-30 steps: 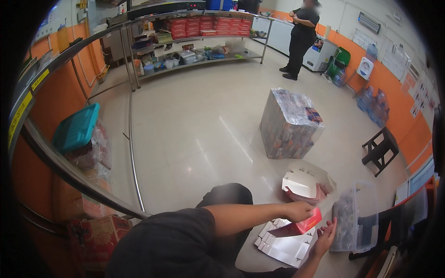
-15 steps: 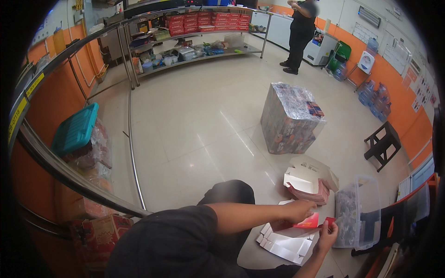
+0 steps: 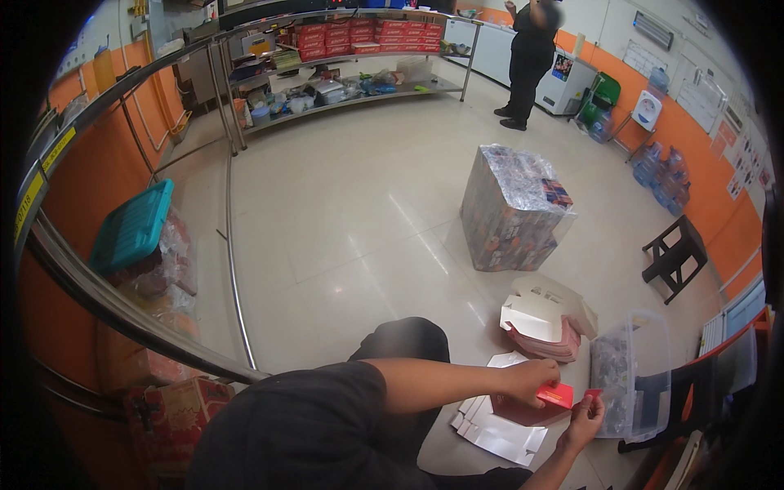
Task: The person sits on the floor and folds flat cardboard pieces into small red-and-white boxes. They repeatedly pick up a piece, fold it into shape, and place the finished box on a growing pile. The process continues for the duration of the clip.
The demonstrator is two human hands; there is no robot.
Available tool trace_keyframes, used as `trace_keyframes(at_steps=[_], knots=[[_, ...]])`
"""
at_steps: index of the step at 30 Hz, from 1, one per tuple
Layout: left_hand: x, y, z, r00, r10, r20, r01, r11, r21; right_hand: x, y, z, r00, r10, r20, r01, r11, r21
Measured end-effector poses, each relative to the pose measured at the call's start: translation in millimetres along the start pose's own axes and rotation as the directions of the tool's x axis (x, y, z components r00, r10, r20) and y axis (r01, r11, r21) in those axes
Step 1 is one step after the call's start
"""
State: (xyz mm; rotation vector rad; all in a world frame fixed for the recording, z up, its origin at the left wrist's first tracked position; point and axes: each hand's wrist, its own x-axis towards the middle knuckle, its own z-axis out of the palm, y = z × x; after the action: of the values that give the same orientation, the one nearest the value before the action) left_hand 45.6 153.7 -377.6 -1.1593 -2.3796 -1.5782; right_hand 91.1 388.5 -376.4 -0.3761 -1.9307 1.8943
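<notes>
At the lower right, my left hand (image 3: 529, 382) is closed on the edge of a red folding carton (image 3: 557, 396), which is partly opened out. My right hand (image 3: 583, 421), fingers pinched, holds a small red cardboard flap (image 3: 594, 394); whether it joins the carton is unclear. Beneath and beside my hands lie flattened white carton blanks (image 3: 498, 430) with side flaps. Just beyond them, an open cardboard box (image 3: 531, 317) holds a stack of flat reddish pieces. Close to my right hand stands a clear plastic bin (image 3: 651, 384) with transparent wrapped contents.
A plastic-wrapped stack of cartons (image 3: 510, 216) stands on the tiled floor ahead. A black stool (image 3: 676, 253) is at right. Metal rails (image 3: 122, 314) and a teal-lidded bin (image 3: 135, 224) line the left. Another person (image 3: 529, 65) stands near the freezers.
Both hands have shifted slightly right and apart from the body, with the red carton turning in my left hand. The far person has raised their arms.
</notes>
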Motion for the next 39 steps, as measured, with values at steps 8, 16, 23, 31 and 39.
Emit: trace_keyframes(at_steps=[8, 16, 23, 31, 39], knots=[[-3.6, 6.0, -8.1, 0.988, 0.147, 0.055, -0.143, 0.988, -0.059, -10.1, -7.7, 3.3, 0.984, -0.031, 0.177, 0.090, 0.937, -0.338], [-1.3, 11.6, -12.8, 0.974, 0.212, 0.084, -0.210, 0.977, -0.032, -13.5, -16.9, -5.5, 0.939, 0.100, 0.328, -0.029, 0.976, -0.217], [-0.6, 12.3, -10.7, 0.953, 0.271, 0.131, -0.287, 0.950, 0.122, -12.2, -20.0, -1.8, 0.930, 0.120, 0.347, 0.038, 0.909, -0.415], [-12.8, 21.7, -11.8, 0.868, -0.381, 0.317, 0.301, 0.913, 0.274, -7.2, 16.9, -5.2, 0.819, 0.020, 0.574, 0.131, 0.967, -0.221], [-10.2, -38.9, -10.3, 0.694, -0.720, 0.001, 0.617, 0.596, 0.513, 36.5, 227.8, -34.9, 0.752, 0.659, 0.033, 0.013, 0.036, -0.999]])
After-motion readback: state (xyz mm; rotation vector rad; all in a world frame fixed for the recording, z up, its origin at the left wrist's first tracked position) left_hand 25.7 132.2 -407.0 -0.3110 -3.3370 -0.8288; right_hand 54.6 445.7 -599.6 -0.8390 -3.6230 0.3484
